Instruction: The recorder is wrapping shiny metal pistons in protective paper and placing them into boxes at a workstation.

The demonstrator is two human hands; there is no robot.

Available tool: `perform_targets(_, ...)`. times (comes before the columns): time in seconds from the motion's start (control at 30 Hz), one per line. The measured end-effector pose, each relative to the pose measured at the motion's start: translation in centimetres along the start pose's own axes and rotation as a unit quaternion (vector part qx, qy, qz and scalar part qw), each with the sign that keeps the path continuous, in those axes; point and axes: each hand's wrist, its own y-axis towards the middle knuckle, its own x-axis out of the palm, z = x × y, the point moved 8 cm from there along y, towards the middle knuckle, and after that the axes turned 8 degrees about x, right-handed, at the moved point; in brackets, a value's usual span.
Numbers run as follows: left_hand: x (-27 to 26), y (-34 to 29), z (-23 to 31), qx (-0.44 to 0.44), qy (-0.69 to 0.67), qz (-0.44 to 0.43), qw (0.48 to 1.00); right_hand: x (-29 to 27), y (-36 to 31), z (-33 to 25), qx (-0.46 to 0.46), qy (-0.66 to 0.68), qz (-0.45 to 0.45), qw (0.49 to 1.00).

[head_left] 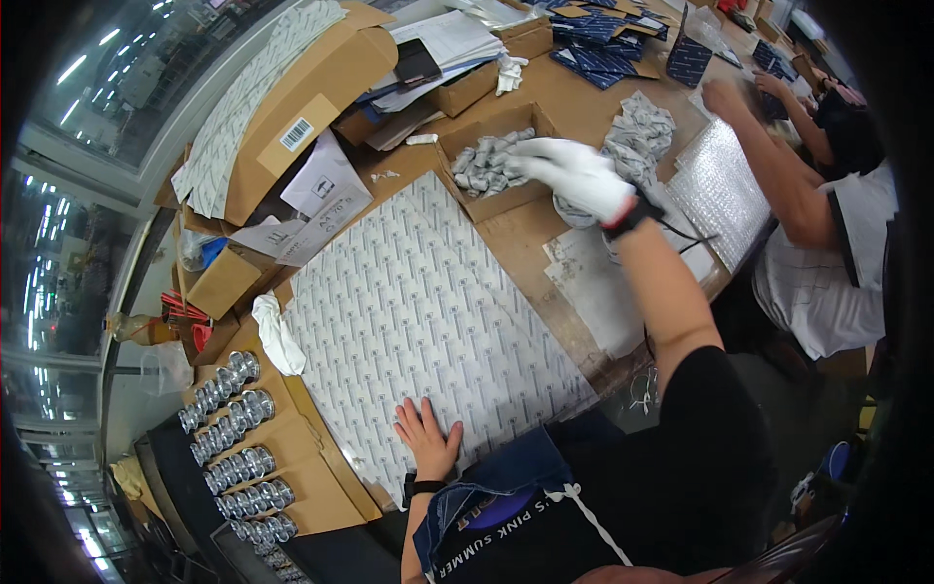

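Note:
My bare left hand (429, 443) lies with fingers spread on a large sheet of white paper (409, 302) covered in a repeating grey pattern. It presses near the sheet's front edge and holds nothing. My right hand (574, 175), in a white glove, reaches over the right side of an open cardboard box (513, 200). Its fingers are stretched out, the tips at a heap of small grey pieces (484, 165) in that box. I see nothing held, though the underside of this hand is hidden. A black band circles each wrist.
Rows of shiny metal rings (238, 423) stand on cardboard at the left, near a white glove (278, 334). Crumpled grey material (637, 136) lies right of the box. At the right, a co-worker's arm (769, 161) extends over bubble wrap (722, 190). Blue cartons (598, 44) lie far back.

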Motion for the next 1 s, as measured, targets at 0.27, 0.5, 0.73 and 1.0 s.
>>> perform_targets(0.27,0.0,0.5,0.4,-0.010,-0.009,-0.015,1.000,-3.3,-12.6,13.6,0.030,-0.302,0.101,0.947)
perform_targets(0.5,-0.7,-0.6,-0.5,-0.011,-0.010,0.004,1.000,-1.9,-12.2,12.4,-0.067,-0.296,0.219,0.927)
perform_targets(0.73,-3.3,-3.7,-0.5,0.008,-0.022,-0.010,1.000,-5.0,-9.4,17.7,-0.050,-0.381,0.197,0.902)
perform_targets(1.0,-4.3,-11.4,-2.4,0.070,-0.002,-0.081,0.994,5.2,-8.2,1.8,-0.173,-0.347,0.123,0.913)
